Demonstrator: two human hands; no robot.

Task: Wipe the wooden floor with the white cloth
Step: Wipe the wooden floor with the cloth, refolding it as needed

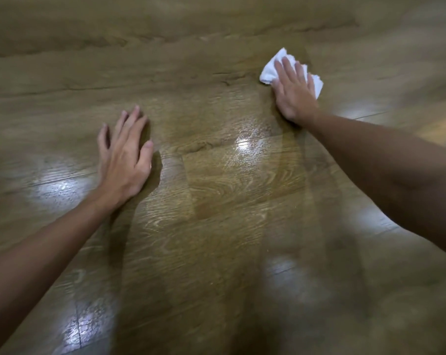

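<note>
Right hand (295,92): lying flat, palm down, on the white cloth (270,70); fingers straight and slightly spread, pressing the cloth onto the wooden floor (216,226); not curling round it. Arm is reaching forward from the right edge of the view.

White cloth: sitting bunched under the right hand's fingers, at the far right of the view; folds are showing beyond the fingertips, at the left side of the hand and at its right side. Touching the floor.

Left hand (125,157): resting palm down on the bare floor, fingers straight and spread apart, holding nothing. Well apart from the cloth, to its left and nearer the camera.

Wooden floor: brown planks with visible grain, seams running across the view. A glossy, wet-looking patch is lying between the two hands, with a bright light reflection near its middle. Further pale reflections are showing at lower left and lower right. A dark shadow is falling along the lower centre.

Image quality: edges are blurring, especially upper right; cloth texture cannot be told in detail.
</note>
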